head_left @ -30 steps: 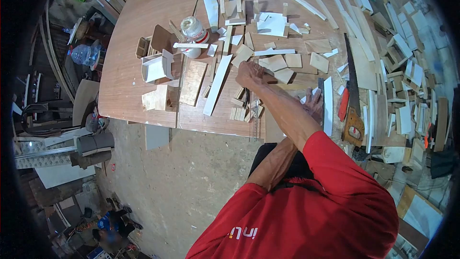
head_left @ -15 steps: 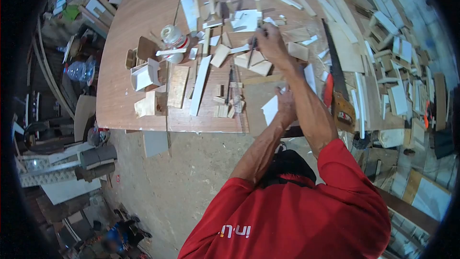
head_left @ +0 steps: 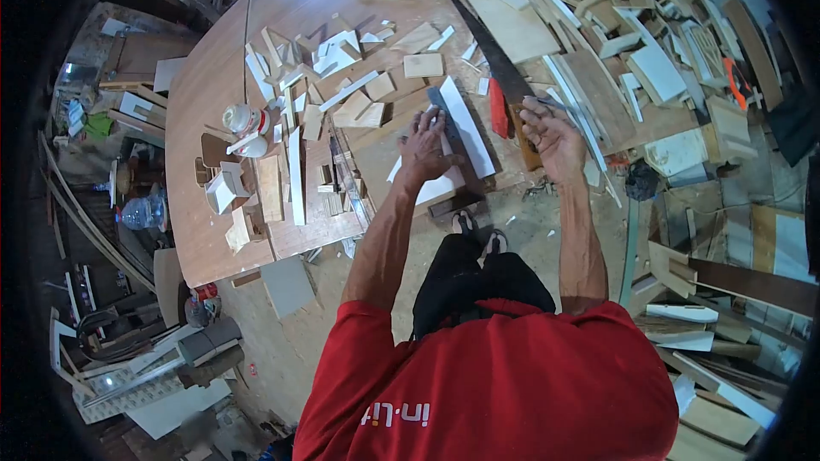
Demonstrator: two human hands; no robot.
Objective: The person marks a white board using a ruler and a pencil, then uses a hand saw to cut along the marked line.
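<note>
My left hand (head_left: 424,149) lies with fingers spread over a dark try square (head_left: 454,132), pressing it on a white sheet (head_left: 468,126) near the table's front edge. The sheet shows on both sides of the dark blade. My right hand (head_left: 557,143) is raised at the right, palm partly turned up and fingers curled. Between its fingertips is a thin pencil (head_left: 553,103), small and partly hidden. Just behind that hand lies a handsaw (head_left: 495,51) with a wooden handle, and beside it a red-handled tool (head_left: 498,107).
Wood offcuts (head_left: 359,109) and white strips (head_left: 296,175) cover the middle of the table (head_left: 201,230). A glue jar (head_left: 245,130) stands at the left beside small wooden boxes (head_left: 226,186). Scrap wood (head_left: 658,72) is heaped at the right.
My right hand has drawn back from the offcuts to the right, still with the pencil. My left hand now presses the try square on the sheet. The view has shifted.
</note>
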